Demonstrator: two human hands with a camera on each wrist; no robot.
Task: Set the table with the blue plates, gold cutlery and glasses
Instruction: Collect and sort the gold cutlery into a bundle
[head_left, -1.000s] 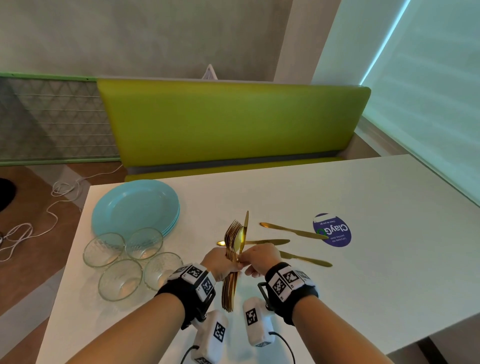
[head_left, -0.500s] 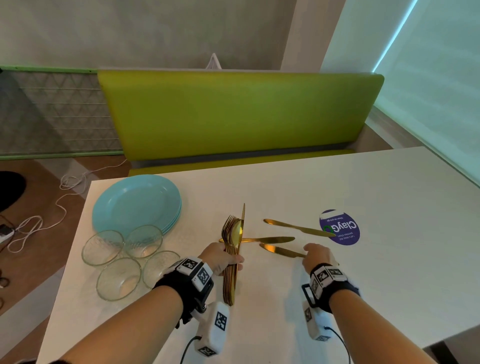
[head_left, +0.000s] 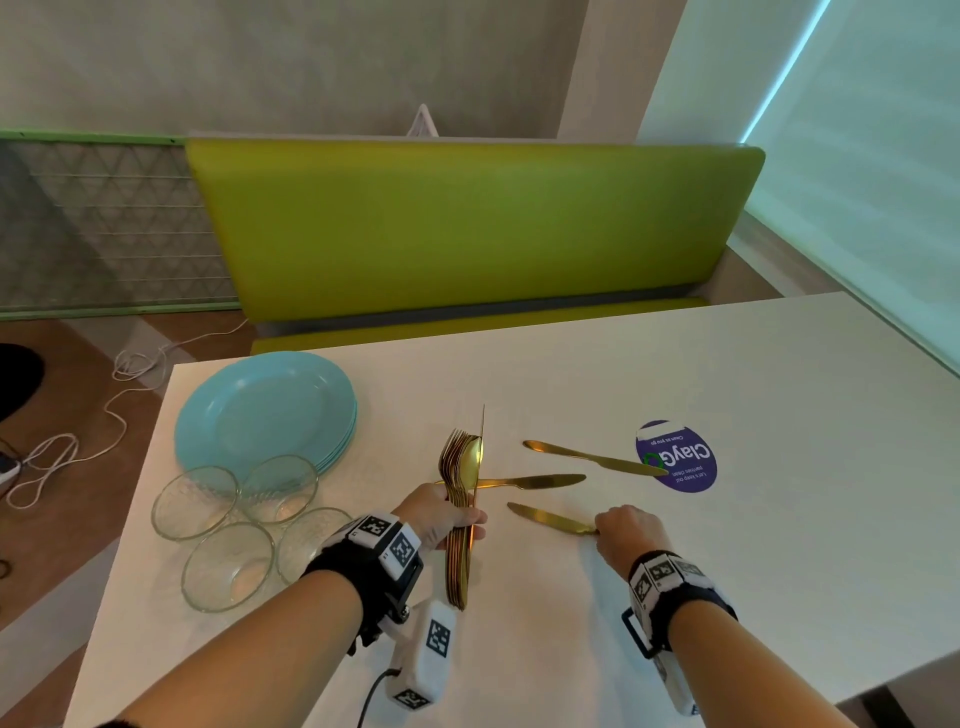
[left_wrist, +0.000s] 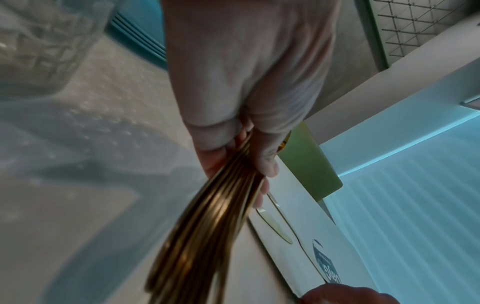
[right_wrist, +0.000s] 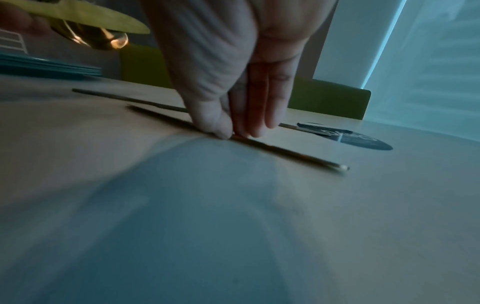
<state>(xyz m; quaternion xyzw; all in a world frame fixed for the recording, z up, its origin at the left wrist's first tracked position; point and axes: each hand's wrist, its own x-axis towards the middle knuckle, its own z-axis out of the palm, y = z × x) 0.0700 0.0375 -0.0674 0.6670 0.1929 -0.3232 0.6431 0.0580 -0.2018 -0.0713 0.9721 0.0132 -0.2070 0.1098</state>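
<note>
Moved off the bundle since a second ago: the right hand (head_left: 626, 530), then up beside the left at the cutlery, now down on the surface (head_left: 779, 545) with thumb and fingertips (right_wrist: 244, 131) pinching the handle of the nearest knife (head_left: 550, 517), which lies flat and not yet lifted. Unchanged on the other side — the left hand (head_left: 441, 514) clenched around a fanned bundle of gold cutlery (head_left: 460, 519), forks and a spoon bowl at the top, handles hanging down toward the wrist. Probably a sorting step: loose knives being gathered, or laid out one by one, before any place gets set; task barely begun. Two more knives flat on the surface, the middle knife (head_left: 530, 482) just behind the bundle and the far knife (head_left: 597, 458) with its tip over the round purple sticker (head_left: 680, 460). Thin, polished, brassy metal, slick and low against the matte white top — hence the fingertip pinch at the edge. Blue plates (head_left: 265, 410) stacked at the far left corner, smooth and glossy with shallow rims. Four clear glasses (head_left: 234, 530) clustered just in front of the stack, low and bowl-shaped with a dimpled pattern, near each other and close to the surface's left edge.
</note>
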